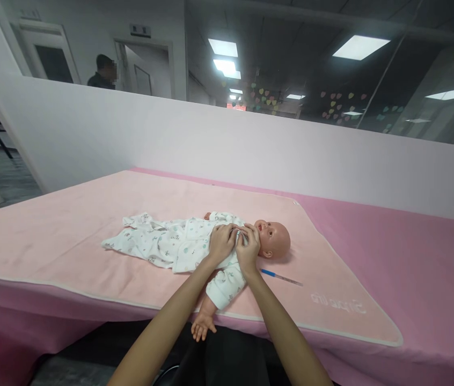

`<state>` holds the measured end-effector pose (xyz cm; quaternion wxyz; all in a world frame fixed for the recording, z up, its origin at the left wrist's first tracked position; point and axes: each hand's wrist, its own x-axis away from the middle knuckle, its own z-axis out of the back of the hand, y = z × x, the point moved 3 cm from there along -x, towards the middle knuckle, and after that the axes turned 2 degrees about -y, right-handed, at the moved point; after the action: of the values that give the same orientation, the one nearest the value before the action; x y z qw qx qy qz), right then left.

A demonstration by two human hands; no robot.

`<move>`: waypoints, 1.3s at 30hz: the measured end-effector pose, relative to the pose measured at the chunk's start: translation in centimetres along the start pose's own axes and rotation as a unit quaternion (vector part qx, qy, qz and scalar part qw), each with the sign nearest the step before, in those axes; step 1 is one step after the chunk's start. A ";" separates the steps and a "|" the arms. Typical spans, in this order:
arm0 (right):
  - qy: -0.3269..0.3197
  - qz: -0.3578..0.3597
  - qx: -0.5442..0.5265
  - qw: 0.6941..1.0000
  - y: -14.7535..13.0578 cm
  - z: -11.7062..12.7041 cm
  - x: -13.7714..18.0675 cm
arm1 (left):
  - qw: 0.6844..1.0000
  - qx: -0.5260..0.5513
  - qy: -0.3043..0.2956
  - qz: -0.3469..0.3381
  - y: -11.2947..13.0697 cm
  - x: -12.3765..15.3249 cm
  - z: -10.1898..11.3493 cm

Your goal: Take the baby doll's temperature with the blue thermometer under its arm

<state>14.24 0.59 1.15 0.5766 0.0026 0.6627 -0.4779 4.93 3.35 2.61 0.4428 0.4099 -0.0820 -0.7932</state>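
A baby doll lies on its back on a light pink blanket, head to the right. It wears a white printed romper. My left hand and my right hand rest side by side on the doll's chest near the neck. Both pinch the romper's collar fabric with curled fingers. One doll arm in a white sleeve hangs over the blanket's near edge toward me.
A thin blue and white pen-like stick lies on the blanket just right of my right wrist. The blanket covers a darker pink table against a low white partition. A person stands behind the glass at far left.
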 end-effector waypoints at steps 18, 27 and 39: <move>0.031 -0.005 0.000 1.000 -0.1 0.2 0.0 | 1.000 0.022 -0.004 -0.003 0.6 0.0 0.6; 0.038 -0.009 0.010 0.999 0.1 0.1 0.2 | 0.999 -0.022 -0.004 -0.039 0.7 0.1 0.6; 0.046 -0.001 0.006 0.999 -0.4 0.3 0.2 | 0.999 -0.039 0.022 -0.022 0.8 0.3 0.8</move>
<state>14.16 0.08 1.32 0.5451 0.0273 0.6856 -0.4816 4.79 2.49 3.32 0.4426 0.4115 -0.0326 -0.7960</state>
